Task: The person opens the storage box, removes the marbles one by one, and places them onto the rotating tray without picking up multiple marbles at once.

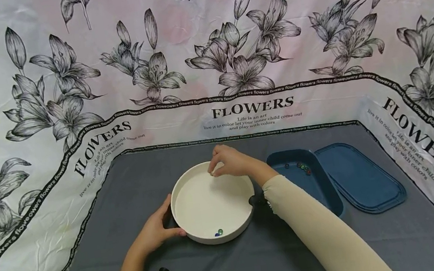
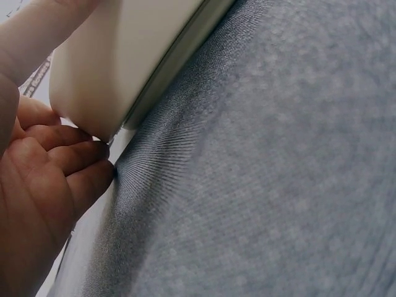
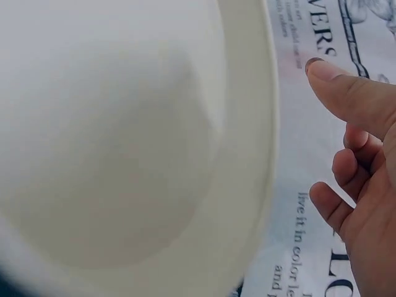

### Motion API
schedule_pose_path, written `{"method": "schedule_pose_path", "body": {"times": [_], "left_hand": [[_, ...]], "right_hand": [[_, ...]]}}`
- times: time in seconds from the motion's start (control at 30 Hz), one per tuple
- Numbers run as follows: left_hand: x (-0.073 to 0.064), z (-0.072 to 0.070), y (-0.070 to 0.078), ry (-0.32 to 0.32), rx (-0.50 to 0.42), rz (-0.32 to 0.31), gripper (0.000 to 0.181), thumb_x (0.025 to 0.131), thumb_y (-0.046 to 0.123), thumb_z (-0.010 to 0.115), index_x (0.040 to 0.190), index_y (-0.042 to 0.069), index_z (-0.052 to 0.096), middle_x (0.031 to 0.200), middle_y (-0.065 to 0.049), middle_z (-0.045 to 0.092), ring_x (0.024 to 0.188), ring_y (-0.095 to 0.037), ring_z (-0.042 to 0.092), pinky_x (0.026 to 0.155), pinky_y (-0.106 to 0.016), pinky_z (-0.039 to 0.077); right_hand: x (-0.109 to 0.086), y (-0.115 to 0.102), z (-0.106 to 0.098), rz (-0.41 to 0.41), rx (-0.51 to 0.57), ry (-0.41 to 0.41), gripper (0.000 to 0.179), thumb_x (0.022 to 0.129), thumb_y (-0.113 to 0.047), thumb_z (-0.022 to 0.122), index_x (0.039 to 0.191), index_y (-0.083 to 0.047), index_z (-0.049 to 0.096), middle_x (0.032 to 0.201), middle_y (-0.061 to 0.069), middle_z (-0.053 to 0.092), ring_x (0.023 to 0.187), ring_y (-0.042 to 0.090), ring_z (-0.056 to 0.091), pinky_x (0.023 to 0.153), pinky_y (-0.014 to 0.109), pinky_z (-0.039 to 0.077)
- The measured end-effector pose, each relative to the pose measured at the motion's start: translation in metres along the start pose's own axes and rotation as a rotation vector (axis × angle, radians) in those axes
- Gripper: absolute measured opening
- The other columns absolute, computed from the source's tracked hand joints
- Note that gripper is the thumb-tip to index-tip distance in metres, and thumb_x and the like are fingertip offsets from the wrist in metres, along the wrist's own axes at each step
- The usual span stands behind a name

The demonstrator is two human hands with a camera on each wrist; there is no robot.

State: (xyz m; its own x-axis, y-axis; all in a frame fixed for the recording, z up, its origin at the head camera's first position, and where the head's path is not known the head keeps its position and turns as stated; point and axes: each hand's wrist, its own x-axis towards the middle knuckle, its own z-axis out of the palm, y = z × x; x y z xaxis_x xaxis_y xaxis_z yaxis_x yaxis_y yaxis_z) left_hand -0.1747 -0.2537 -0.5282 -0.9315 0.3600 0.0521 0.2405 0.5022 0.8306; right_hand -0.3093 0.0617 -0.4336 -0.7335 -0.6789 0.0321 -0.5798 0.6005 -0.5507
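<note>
A round cream dish with a low wall stands in front of me. Two small glass balls, one green and one blue, lie together at its near inside edge. My left hand grips the dish's left side, thumb on the near wall; in the left wrist view its fingertips are at the lower edge. Over the far rim hovers my right hand, thumb and forefinger brought close, the other fingers curled in the right wrist view. I cannot tell whether anything sits between those tips.
Right of the dish, partly behind my right forearm, is a blue rectangular tray with several small coloured glass balls. A matching blue lid lies beside it. Grey cloth covers the table; a flower-printed cloth hangs behind.
</note>
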Motion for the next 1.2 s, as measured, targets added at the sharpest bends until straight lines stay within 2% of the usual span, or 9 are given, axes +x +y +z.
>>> {"method": "schedule_pose_path", "body": {"times": [0.17,0.47,0.63,0.8,1.0,1.2], "left_hand": [[0.001,0.000,0.000,-0.002,0.010,-0.010,0.125,0.073,0.033,0.093,0.164,0.001,0.014,0.170,-0.017,0.016,0.154,-0.033,0.024,0.119,-0.052,0.030],[0.000,0.001,0.001,-0.005,-0.021,-0.023,0.124,0.074,0.032,0.092,0.164,0.003,0.012,0.170,-0.017,0.015,0.154,-0.035,0.023,0.119,-0.053,0.030],[-0.001,0.001,0.001,-0.005,-0.033,-0.020,0.123,0.074,0.030,0.092,0.164,0.001,0.013,0.170,-0.018,0.015,0.154,-0.034,0.023,0.119,-0.053,0.029],[-0.002,0.001,0.003,-0.009,-0.028,-0.030,0.125,0.073,0.032,0.092,0.164,0.003,0.012,0.170,-0.017,0.015,0.154,-0.033,0.023,0.120,-0.051,0.030],[-0.006,0.001,0.004,-0.017,-0.023,-0.038,0.126,0.073,0.035,0.092,0.164,0.002,0.011,0.170,-0.018,0.013,0.154,-0.035,0.023,0.119,-0.052,0.031],[-0.003,-0.001,0.006,-0.017,-0.018,-0.055,0.129,0.071,0.036,0.093,0.165,0.004,0.010,0.171,-0.016,0.013,0.154,-0.030,0.023,0.120,-0.050,0.030]], "right_hand": [[0.012,-0.001,0.016,-0.008,-0.021,-0.025,0.016,0.091,-0.022,0.081,0.107,-0.021,0.082,0.109,-0.001,0.057,0.110,0.018,0.050,0.095,0.037,0.045],[0.020,-0.003,0.033,-0.044,-0.008,-0.066,0.015,0.090,-0.021,0.081,0.105,-0.020,0.082,0.108,-0.001,0.059,0.111,0.020,0.052,0.097,0.038,0.045],[0.023,-0.005,0.039,-0.024,-0.017,-0.089,0.014,0.089,-0.020,0.082,0.103,-0.021,0.083,0.105,-0.002,0.058,0.109,0.023,0.054,0.093,0.036,0.045],[0.023,-0.007,0.041,0.011,-0.031,-0.096,0.015,0.087,-0.021,0.084,0.103,-0.021,0.083,0.107,-0.003,0.058,0.109,0.018,0.053,0.096,0.034,0.045],[0.013,-0.007,0.028,-0.018,-0.045,-0.062,0.018,0.090,-0.021,0.081,0.108,-0.017,0.082,0.111,0.001,0.057,0.112,0.020,0.051,0.098,0.039,0.045],[-0.003,-0.006,-0.008,-0.041,-0.081,0.005,0.021,0.092,-0.025,0.079,0.112,-0.018,0.081,0.112,0.000,0.056,0.115,0.020,0.050,0.098,0.040,0.047]]}}
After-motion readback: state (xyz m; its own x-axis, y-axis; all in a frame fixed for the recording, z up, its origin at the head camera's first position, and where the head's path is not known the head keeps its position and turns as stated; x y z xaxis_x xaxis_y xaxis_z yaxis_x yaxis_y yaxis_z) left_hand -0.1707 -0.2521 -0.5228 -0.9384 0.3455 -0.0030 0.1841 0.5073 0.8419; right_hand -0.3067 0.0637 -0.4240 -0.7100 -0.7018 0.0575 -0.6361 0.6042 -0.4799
